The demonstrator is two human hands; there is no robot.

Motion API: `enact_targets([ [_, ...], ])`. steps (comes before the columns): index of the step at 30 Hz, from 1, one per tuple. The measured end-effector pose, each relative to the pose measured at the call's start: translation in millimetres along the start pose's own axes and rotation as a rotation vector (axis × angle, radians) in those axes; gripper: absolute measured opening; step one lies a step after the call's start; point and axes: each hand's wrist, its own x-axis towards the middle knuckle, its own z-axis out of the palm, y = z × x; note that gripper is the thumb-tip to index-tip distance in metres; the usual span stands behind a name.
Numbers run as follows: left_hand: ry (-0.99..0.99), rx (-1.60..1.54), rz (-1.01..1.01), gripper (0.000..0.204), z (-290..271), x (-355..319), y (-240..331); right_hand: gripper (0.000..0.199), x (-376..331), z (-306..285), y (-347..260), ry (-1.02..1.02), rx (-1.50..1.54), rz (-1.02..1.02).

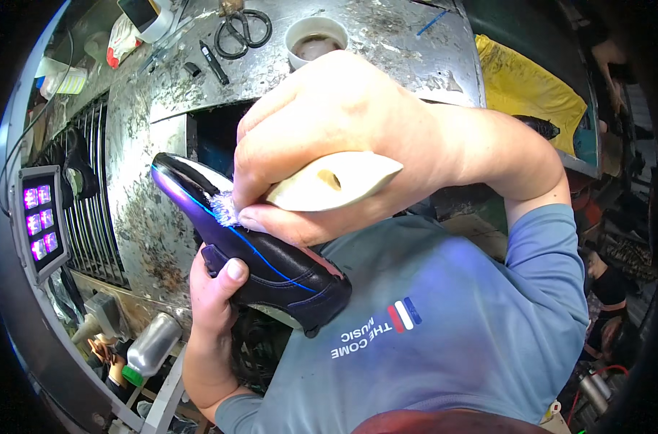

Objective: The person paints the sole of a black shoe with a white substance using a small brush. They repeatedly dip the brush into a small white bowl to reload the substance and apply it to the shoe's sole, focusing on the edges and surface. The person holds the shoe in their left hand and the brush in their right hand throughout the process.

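My left hand (214,293) grips a black leather shoe (271,264) from below, thumb pressed on its side, sole edge turned up with a thin glowing blue line along it. My right hand (329,145) is closed around a pale wooden-handled brush (336,184). Its whitish bristles (224,208) touch the shoe's edge near the toe. The toe points up and to the left.
A stained metal worktop (170,94) lies ahead with black scissors (243,30), a black marker (213,61) and a white cup (316,40). A lamp box with purple lights (39,220) stands at the left beside a metal grille (94,188). A squeeze bottle (151,347) sits lower left; yellow cloth (531,90) at right.
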Motion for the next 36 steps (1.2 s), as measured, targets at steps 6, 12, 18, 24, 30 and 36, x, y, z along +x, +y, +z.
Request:
enact_targets([
  [6,0.028,-0.071,-0.006,0.076,0.4,1.4,-2.6,0.023,-5.2,1.6,-4.1,-0.061,0.021,0.034],
  [12,0.009,-0.207,0.003,0.066,-17.4,6.4,-24.7,0.016,-8.1,-6.2,-0.1,-0.042,0.177,0.091],
  [18,0.073,-0.405,0.041,0.054,-36.8,-1.0,-57.4,0.025,-17.3,-74.4,51.3,0.044,-0.131,0.525],
  [24,0.024,-0.430,0.062,0.055,-42.0,0.9,-59.5,0.024,-58.7,-68.8,123.4,-0.142,-0.747,0.661],
  [30,0.064,-0.389,0.096,0.055,-28.5,-0.1,-52.4,0.023,-51.0,-66.7,119.5,0.019,-0.762,0.506],
  [36,0.065,-0.347,0.114,0.054,-26.5,1.0,-43.8,0.022,-61.3,-64.8,117.6,0.018,-0.736,0.459],
])
